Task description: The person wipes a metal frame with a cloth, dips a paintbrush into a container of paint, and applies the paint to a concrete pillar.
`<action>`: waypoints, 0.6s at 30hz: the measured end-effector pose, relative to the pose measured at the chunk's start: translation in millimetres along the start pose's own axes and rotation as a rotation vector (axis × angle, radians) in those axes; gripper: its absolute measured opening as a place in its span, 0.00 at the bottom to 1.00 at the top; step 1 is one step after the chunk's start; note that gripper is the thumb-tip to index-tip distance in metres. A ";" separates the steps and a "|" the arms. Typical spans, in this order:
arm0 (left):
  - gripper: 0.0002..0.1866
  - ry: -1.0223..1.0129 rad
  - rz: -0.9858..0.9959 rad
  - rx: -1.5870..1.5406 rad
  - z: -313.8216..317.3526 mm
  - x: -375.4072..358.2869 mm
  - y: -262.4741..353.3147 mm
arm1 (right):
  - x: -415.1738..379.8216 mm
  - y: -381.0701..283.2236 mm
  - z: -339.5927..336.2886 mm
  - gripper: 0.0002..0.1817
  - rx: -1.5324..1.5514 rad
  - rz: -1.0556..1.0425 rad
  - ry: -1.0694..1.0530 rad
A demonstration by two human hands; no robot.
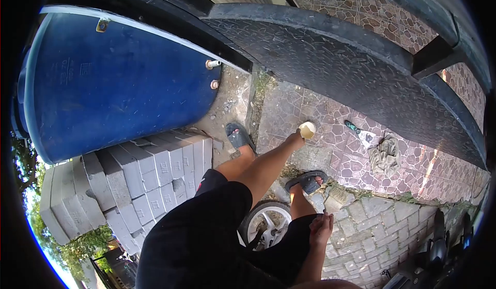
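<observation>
On your left, the blue tank carries faint raised markings you can't make out, and the stacked grey blocks bear stamped marks, equally unclear. Your left hand grips the edge of a pale bowl above the stone-patterned tiles. Your right hand is curled, its small dark object too tiny to identify. Farther right, a green-and-black item lies near a crumpled cloth.

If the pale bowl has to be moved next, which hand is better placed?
Left, I'd judge: the left hand has its grip on the edge of the pale bowl, while the right hand is apart from it, near the black shorts.
</observation>
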State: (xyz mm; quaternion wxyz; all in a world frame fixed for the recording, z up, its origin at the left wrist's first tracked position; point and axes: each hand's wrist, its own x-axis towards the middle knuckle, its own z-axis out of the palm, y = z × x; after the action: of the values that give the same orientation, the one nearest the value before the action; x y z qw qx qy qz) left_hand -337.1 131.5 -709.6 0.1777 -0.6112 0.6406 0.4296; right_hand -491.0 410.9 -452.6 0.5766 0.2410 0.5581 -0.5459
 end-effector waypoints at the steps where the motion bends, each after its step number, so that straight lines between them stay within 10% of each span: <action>1: 0.36 0.024 -0.005 -0.016 12.1 11.8 -6.1 | -1.8 0.4 -0.9 0.07 -0.037 -0.018 -0.003; 18: 0.26 0.352 -0.408 -0.285 51.5 44.1 3.1 | -7.7 5.3 -28.8 0.05 -0.059 0.019 -0.002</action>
State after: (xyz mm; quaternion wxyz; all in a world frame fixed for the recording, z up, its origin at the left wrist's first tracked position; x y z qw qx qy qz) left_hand -363.6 142.9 -771.1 0.0588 -0.8111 0.4589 0.3579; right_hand -495.5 440.8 -454.9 0.5891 0.2287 0.5711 -0.5240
